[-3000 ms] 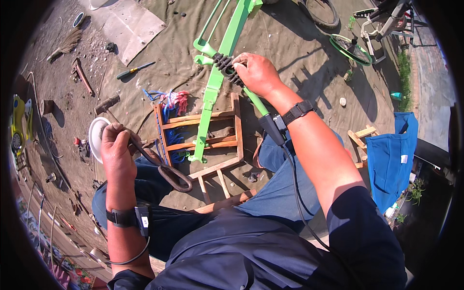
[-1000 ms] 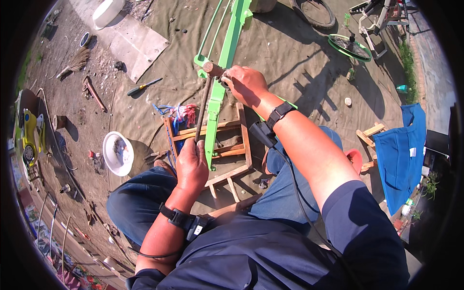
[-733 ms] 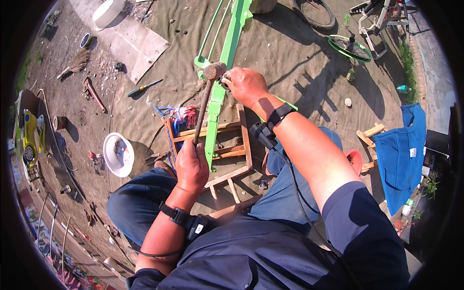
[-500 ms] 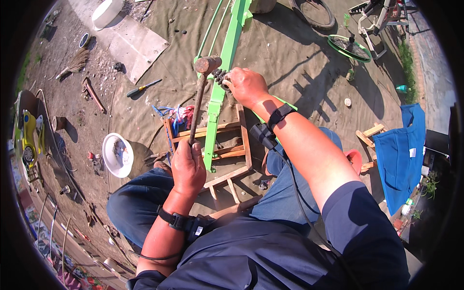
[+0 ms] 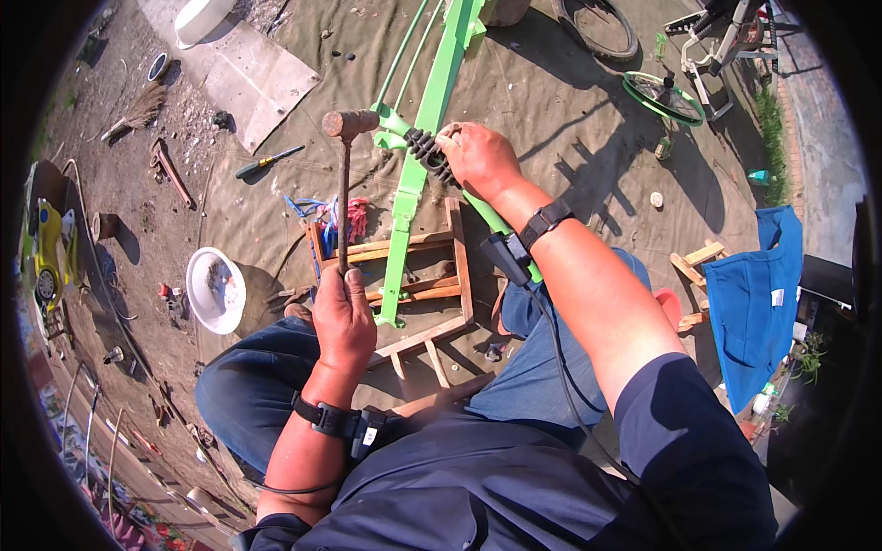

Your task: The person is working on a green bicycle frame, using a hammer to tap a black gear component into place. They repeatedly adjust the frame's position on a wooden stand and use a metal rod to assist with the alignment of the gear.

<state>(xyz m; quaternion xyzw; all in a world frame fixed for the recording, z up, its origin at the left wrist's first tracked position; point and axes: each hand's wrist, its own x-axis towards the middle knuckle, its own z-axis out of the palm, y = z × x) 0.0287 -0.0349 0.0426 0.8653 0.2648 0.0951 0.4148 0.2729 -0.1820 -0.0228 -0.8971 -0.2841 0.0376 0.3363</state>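
My left hand grips the handle of a hammer, whose rusty head stands up to the left of a light-green bicycle frame. A dark coil-spring shock absorber lies across the green frame tube. Right beside the spring, my right hand is closed, its thumb and fingers pinched together. What that pinch holds, if anything, is too small to name. Under the frame's near end is a wooden frame, between my knees.
To the left are a white basin, a screwdriver, a pipe wrench and a hand broom. A green-rimmed wheel and a tyre lie at the far right. Blue cloth hangs at the right.
The hammer head has swung left, away from the spring. My right hand has shifted slightly right, showing more of the spring.
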